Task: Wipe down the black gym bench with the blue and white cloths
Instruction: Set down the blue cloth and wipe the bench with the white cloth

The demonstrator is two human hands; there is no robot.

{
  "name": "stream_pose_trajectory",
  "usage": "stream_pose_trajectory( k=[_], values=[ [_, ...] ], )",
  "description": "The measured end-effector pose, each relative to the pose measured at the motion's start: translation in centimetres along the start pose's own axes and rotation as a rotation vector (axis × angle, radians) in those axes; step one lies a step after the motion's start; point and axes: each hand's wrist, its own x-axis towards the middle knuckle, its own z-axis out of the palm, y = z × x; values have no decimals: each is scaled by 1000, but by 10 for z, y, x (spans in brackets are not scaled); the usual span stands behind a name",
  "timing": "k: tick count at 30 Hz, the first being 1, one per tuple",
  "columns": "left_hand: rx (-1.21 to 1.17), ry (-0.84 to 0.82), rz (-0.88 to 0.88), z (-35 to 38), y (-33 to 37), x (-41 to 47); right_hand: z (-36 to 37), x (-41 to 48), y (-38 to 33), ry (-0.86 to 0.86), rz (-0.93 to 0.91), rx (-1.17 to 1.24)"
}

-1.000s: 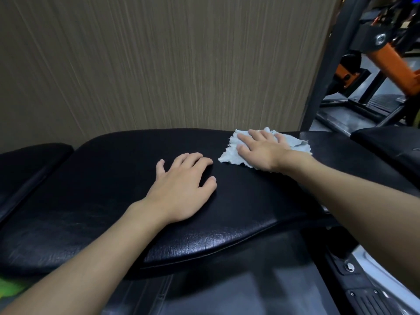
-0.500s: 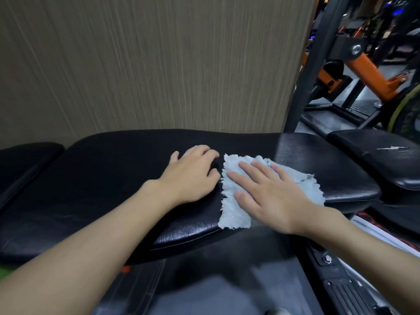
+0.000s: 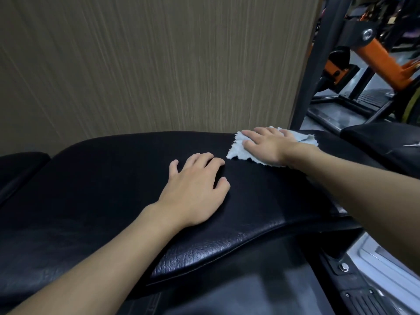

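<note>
Presses down with the straight, slightly spread fingers (image 3: 252, 133) of the right hand (image 3: 268, 147), palm flat, on a pale blue-white cloth (image 3: 237, 151). Grips nothing, only pins the frayed cloth to the pad.

Rests the left hand (image 3: 195, 192) palm down, nearer and to the left. Fingers (image 3: 197, 159) relaxed and a little bent, tips on the leather, thumb out to the right, holding nothing. Close to the cloth's near-left corner, yet apart from it.

Cloth at the far right part of the black gym bench (image 3: 102, 178), close to the far edge, rumpled rather than folded, ragged round the rim. Both bare forearms reaching in from the near side across the pad.

Underneath, black textured leather, glossy along the near edge, slightly domed on top. Long axis running left to right across the view. Met at the left by a second black pad (image 3: 20, 164) across a narrow gap. Backed on the far side by a brown streaked wall (image 3: 159, 64), close behind the bench.

Leftward along the pad from the cloth, the left hand lying in that line.

To the right, a black upright post (image 3: 318, 64) just beyond the cloth, then an orange machine arm (image 3: 381, 57) farther off. Also another black pad (image 3: 384, 137) bearing a pale scuff. Below at near right, a grey metal base with a bolt (image 3: 344, 267).
</note>
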Motion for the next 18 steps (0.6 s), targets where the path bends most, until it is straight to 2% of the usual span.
stream_pose_trajectory(
  k=[6,15,18],
  values=[
    [-19,10,-6,-2,1,-1,7,-20,1,25,-19,12],
    [31,-93,-43,-13,14,-1,13,-136,5,56,-131,-10],
    [-1,-59,-13,-16,24,11,16,-155,7,94,-140,-63]
  ],
)
